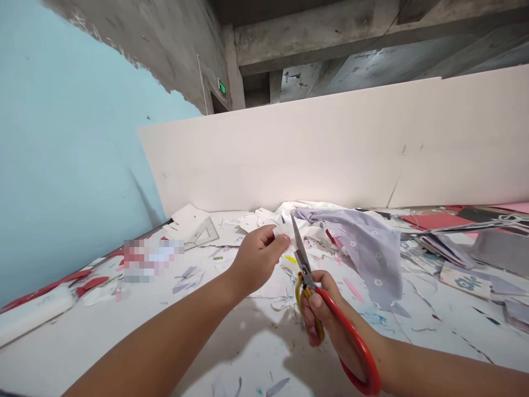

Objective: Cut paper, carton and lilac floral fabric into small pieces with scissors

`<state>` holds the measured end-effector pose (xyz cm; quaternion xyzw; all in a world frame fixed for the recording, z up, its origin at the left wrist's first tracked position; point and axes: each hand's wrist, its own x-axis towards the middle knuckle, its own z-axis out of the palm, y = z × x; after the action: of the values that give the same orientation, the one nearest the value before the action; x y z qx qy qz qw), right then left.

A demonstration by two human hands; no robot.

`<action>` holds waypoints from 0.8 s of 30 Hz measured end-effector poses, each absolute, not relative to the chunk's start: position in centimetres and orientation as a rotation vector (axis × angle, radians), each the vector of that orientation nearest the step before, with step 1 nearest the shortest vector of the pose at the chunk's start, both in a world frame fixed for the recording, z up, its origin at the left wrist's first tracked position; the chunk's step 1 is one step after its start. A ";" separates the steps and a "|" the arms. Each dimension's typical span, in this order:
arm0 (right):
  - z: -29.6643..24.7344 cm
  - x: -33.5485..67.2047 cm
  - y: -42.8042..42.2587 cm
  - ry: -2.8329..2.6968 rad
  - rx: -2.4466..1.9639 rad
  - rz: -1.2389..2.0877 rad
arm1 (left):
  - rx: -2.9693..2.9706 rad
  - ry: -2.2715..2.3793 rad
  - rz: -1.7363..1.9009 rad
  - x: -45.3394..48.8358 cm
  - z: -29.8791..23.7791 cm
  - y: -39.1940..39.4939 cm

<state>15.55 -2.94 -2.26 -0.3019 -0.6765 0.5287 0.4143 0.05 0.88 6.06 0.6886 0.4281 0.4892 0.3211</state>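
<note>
My left hand (258, 256) is closed in a pinch on a small white scrap of paper or cloth (283, 230), held above the table. My right hand (320, 306) grips a pair of scissors (308, 275) with one red and one yellow handle loop. The blades (298, 242) point up and away, their tips right beside the white scrap. A lilac cloth with small white flowers (367, 248) lies draped on the table just behind and to the right of the scissors.
The white tabletop (124, 336) is littered with paper and fabric offcuts. A clear set square (203, 234) lies at the back left. Red and grey sheets (438, 220) lie at the right. A tall pale board (330, 149) stands behind; a blue wall (61, 165) is on the left.
</note>
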 end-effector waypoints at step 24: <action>-2.7 16.0 -2.7 -1.811 -0.884 1.253 | 1.817 1.113 1.281 0.1 6.4 0.8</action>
<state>15.96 -2.71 -2.69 -0.3452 -0.7077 0.4893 0.3749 0.06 0.80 6.37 0.6919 0.4237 0.4880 0.3219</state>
